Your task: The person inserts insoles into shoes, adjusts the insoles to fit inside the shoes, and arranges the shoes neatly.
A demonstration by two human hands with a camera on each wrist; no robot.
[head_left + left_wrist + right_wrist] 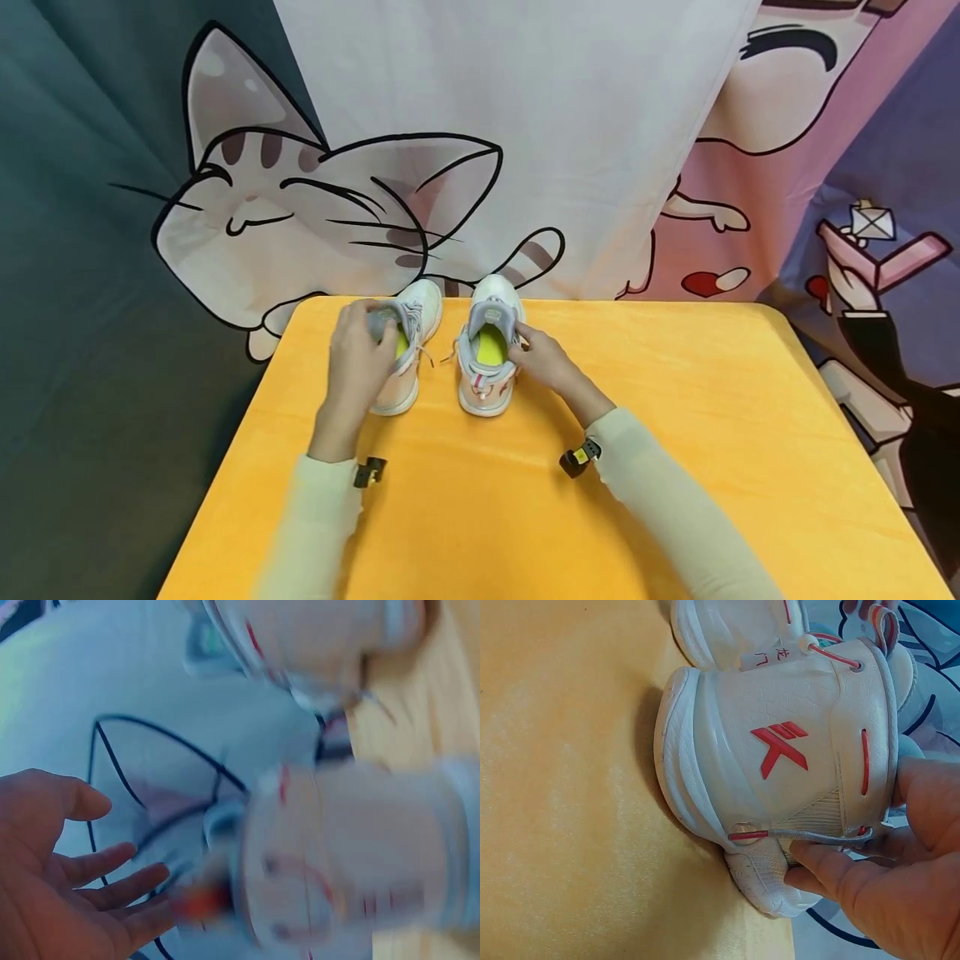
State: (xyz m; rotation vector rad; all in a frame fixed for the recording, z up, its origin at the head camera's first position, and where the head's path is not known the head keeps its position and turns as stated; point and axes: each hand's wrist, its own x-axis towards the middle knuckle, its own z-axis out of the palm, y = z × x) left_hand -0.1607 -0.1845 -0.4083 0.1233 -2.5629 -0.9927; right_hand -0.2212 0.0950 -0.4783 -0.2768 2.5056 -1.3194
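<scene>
Two pale sneakers stand side by side at the far edge of the table, toes toward the backdrop. My left hand (356, 354) is over the left sneaker (393, 393), beside its opening. In the left wrist view that hand (82, 900) has its fingers loosely extended near the blurred heel of the sneaker (352, 855); nothing shows in its grasp. On the right sneaker (486, 390), a yellow-green insole is visible. My right hand (551, 362) pinches that sneaker's right side at the collar, thumb at the inner rim, fingers on the outside (900, 877).
A yellow-covered table (465, 517) lies beneath the sneakers. Behind it hangs a cartoon cat backdrop (600, 125) close to the far edge. Loose lace ends (448, 354) lie between the sneakers. Small dark cameras (577, 460) are strapped to both wrists.
</scene>
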